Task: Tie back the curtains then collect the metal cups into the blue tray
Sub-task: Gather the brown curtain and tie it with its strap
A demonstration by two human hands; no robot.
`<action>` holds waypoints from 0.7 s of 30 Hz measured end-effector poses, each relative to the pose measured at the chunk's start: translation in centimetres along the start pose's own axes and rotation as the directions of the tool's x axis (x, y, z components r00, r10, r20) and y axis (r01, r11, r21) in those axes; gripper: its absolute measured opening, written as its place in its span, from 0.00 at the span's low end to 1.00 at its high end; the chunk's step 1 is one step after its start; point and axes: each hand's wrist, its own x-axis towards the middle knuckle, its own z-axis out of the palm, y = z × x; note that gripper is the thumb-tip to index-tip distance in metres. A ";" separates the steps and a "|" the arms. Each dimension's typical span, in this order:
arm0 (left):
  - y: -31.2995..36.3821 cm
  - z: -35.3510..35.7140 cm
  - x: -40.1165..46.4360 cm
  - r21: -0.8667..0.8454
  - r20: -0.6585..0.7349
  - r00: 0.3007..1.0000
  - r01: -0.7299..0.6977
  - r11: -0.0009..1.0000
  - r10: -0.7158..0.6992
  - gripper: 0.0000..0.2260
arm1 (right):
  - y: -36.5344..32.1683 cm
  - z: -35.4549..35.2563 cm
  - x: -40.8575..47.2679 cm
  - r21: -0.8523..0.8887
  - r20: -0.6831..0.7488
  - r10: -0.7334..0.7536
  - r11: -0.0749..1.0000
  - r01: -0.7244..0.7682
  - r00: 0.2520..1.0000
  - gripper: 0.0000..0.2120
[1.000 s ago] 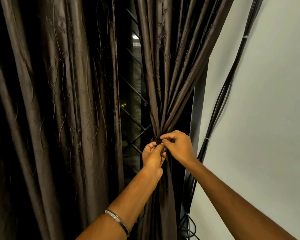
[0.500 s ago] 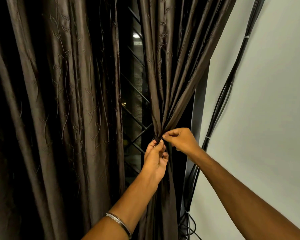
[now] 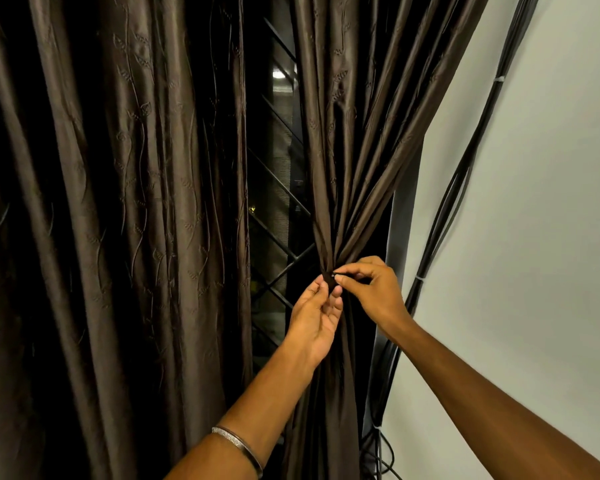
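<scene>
I could read no text, label, brand or number anywhere in my view; nothing bore legible writing.

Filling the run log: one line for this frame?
stage: tying right curtain | left hand, right hand: pinching tie-back | left curtain: loose

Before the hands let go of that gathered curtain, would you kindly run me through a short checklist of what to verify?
1. Right curtain gathered into one bunch: ok.
2. Tie band around the bunch: ok; whether fastened, cannot tell.
3. Left hand and right hand both pinching at the band: ok.
4. Left curtain tied back: not ok, hangs loose.
5. Cables on the wall clear of the bunch: ok.
6. Metal cups and blue tray in sight: not ok.
</scene>
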 end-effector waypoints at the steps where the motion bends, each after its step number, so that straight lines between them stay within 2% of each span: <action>1: 0.0 -0.1 0.0 0.029 -0.008 1.000 -0.018 0.999 0.019 0.08 | 0.0 0.0 -0.1 -0.017 -0.020 -0.020 1.000 0.020 1.000 0.09; 4: 0.2 -0.2 0.1 0.242 -0.043 0.993 -0.096 0.966 0.109 0.06 | -0.1 -0.1 -0.2 -0.043 -0.061 -0.073 0.997 0.070 0.995 0.05; 6: 0.4 -0.1 0.2 0.436 -0.058 0.978 -0.156 0.886 0.201 0.06 | -0.4 -0.2 -0.1 -0.066 -0.067 -0.086 0.994 0.081 0.994 0.03; 8: 0.7 0.0 0.3 0.604 -0.034 0.954 -0.218 0.767 0.298 0.05 | -0.3 -0.4 0.3 -0.120 -0.075 -0.083 0.990 0.073 0.994 0.02; 11: 1.6 0.3 0.5 0.793 0.050 0.908 -0.289 0.536 0.416 0.04 | -0.3 -0.9 1.1 -0.185 -0.061 -0.076 0.981 0.064 0.995 0.03; 13: 2.1 0.6 0.8 0.837 0.091 0.888 -0.313 0.448 0.450 0.03 | -0.7 -1.1 1.9 -0.205 -0.080 -0.061 0.978 0.044 0.995 0.06; 16: 2.8 1.1 1.3 0.857 0.115 0.880 -0.322 0.403 0.460 0.03 | -0.9 -1.2 3.2 -0.225 -0.149 -0.004 0.974 -0.030 0.989 0.11; 21: 3.9 0.4 2.0 0.889 0.137 0.882 -0.310 0.336 0.451 0.04 | -0.6 -1.8 4.6 -0.098 -0.280 0.124 0.983 -0.157 0.952 0.15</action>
